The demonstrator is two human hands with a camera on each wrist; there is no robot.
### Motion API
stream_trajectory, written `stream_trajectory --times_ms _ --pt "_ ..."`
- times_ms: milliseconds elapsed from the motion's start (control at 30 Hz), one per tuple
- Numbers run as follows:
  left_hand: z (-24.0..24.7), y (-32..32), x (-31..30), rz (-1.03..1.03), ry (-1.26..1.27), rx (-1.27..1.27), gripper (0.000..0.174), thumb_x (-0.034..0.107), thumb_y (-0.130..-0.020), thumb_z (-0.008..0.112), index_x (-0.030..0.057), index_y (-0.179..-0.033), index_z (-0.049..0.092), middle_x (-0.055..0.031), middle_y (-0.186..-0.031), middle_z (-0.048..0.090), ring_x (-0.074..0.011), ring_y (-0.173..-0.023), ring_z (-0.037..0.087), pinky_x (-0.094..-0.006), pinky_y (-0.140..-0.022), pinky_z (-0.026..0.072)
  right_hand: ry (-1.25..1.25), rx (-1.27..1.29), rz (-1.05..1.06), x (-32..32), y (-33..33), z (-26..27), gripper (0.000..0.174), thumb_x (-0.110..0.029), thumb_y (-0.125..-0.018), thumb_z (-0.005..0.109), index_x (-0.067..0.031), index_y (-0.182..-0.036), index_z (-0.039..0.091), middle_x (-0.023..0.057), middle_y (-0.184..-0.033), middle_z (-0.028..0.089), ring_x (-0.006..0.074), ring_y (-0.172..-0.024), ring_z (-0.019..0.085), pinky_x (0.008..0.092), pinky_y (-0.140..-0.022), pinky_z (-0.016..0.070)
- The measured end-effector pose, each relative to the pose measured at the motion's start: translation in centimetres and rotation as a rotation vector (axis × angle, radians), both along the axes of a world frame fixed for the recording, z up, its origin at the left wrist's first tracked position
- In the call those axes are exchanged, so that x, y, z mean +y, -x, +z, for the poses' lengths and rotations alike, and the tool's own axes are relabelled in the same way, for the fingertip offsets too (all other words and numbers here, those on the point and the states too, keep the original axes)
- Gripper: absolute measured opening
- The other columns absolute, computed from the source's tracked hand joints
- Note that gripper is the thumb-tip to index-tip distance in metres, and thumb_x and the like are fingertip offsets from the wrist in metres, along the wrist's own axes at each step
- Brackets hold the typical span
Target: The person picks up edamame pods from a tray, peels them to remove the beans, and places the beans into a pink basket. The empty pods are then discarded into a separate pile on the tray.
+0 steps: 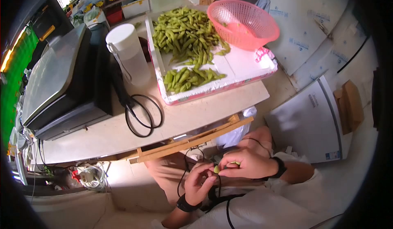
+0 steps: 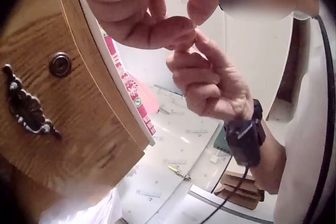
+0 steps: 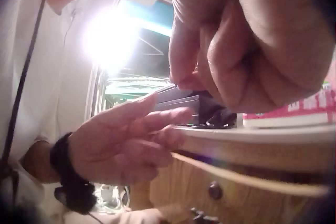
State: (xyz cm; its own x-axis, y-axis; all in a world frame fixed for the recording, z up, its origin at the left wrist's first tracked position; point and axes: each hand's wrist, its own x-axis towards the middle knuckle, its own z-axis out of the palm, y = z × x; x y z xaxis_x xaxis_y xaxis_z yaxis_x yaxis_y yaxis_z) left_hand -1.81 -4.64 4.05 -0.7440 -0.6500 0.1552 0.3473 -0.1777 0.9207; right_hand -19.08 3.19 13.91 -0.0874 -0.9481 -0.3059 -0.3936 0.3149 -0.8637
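A small green pod piece (image 1: 216, 169) sits at the fingertips between the two hands, over the lap. The right hand (image 1: 247, 163) pinches it, fingers curled, and a second bit of green (image 1: 236, 162) shows there. The left hand (image 1: 198, 186) is loose, thumb apart from the fingers, tips beside the piece; whether they touch it cannot be told.

This looks like working one pod open by hand; the next move likely calls for a firm squeeze of thumb and finger, with the left hand steadying or catching.

At 12 o'clock from the hands, the white tray (image 1: 245, 65) on the table (image 1: 184, 116) bears heaped pods (image 1: 180, 28); the pink basket (image 1: 237, 38) stands toward 1 o'clock.

The right hand's curled fingers hide most of its green. Neither wrist view shows the piece clearly, and glare washes out part of the right one.
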Motion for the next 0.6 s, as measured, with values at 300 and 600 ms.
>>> stream_trajectory --times_ms 300,600 --pt "-1.4 1.4 1.9 0.054 0.246 -0.211 0.016 -0.002 -0.08 0.064 -0.001 -0.094 0.058 -0.011 -0.092 0.064 -0.0168 -0.077 0.06 -0.0265 -0.072 0.0474 0.22 -0.181 -0.379 5.3 -0.9 -6.2 0.011 -0.008 -0.083 0.068 -0.0032 -0.091 0.062 -0.0062 -0.064 0.049 0.0001 -0.058 0.039 0.0173 -0.049 0.0294" --pt "-1.3 3.5 4.2 -0.007 0.291 -0.265 0.017 -0.002 -0.076 0.071 0.0 -0.088 0.058 -0.0117 -0.087 0.063 -0.02 -0.075 0.06 -0.0274 -0.068 0.0475 0.275 -0.404 -0.532 7.7 -0.3 -7.5 0.011 -0.006 -0.085 0.063 0.0018 -0.094 0.062 -0.0008 -0.078 0.059 0.0007 -0.07 0.049 0.0171 -0.059 0.0412"
